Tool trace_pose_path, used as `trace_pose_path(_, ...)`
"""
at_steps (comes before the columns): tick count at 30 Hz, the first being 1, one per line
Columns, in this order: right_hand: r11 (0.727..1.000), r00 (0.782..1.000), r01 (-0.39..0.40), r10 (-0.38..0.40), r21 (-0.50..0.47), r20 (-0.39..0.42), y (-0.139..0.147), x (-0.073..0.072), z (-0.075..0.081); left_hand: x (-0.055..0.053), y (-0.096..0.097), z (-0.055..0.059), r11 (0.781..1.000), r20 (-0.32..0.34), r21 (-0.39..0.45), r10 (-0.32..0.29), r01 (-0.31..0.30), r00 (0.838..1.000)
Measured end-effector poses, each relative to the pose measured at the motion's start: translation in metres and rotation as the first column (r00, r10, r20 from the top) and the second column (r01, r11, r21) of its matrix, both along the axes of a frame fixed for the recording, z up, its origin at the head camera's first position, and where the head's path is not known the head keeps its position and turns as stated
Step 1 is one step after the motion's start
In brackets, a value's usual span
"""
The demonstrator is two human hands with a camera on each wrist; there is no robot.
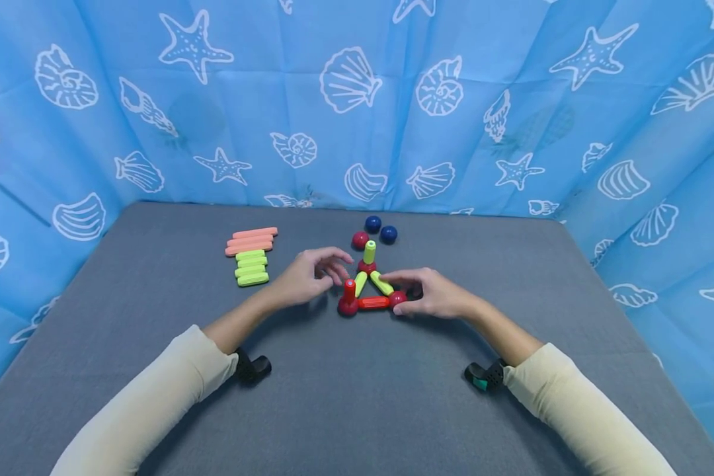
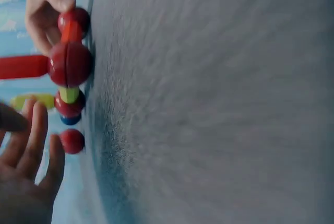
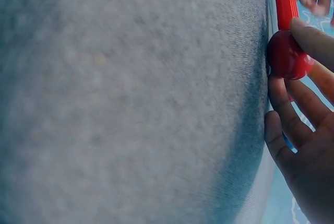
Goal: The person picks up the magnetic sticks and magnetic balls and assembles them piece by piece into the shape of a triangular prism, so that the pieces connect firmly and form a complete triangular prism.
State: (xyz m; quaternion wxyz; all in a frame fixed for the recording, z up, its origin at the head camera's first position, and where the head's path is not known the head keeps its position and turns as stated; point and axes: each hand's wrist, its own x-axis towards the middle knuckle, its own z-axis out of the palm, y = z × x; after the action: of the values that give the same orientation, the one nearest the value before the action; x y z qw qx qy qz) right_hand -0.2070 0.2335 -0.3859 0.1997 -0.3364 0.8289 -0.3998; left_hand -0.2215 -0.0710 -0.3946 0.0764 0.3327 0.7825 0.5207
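Observation:
A triangle of rods and balls lies on the table. A red rod (image 1: 373, 303) forms its front side, and two yellow-green rods (image 1: 382, 283) run to the back ball (image 1: 367, 267). One red rod (image 1: 350, 289) stands upright on the front left ball (image 1: 348, 306), and a yellow-green rod (image 1: 369, 252) stands on the back ball. My right hand (image 1: 433, 294) holds the front right red ball (image 3: 286, 56) between its thumb and fingers. Left of the triangle, my left hand (image 1: 311, 276) hovers with loosely bent fingers and nothing in them.
Behind the triangle sit a loose red ball (image 1: 359, 240) and two blue balls (image 1: 389, 234). Several yellow-green rods (image 1: 252, 268) and three salmon rods (image 1: 250, 242) lie in a row at the left. A blue shell-print curtain (image 1: 357, 132) hangs beyond the grey table (image 1: 357, 396).

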Motion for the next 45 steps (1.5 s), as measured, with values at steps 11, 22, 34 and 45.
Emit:
trace_pose_path(11,0.999,1.000,0.009,-0.009,0.035,0.009,0.002,-0.003,-0.001,-0.056,0.038,-0.013,0.942,-0.142,-0.113,0.300,-0.316,0.943)
trace_pose_path(22,1.000,1.000,0.009,-0.010,0.027,0.017,0.000,-0.001,0.000,-0.066,0.050,-0.019,0.912,-0.101,-0.185,0.352,-0.365,0.930)
trace_pose_path(34,1.000,1.000,0.014,-0.015,0.025,0.027,-0.001,-0.002,0.001,-0.051,0.030,0.016,0.956,0.020,0.111,0.270,-0.271,0.963)
trace_pose_path(45,1.000,1.000,0.000,0.000,0.006,0.006,0.000,-0.001,-0.001,-0.036,0.030,0.030,0.991,-0.015,0.074,0.110,-0.108,0.994)
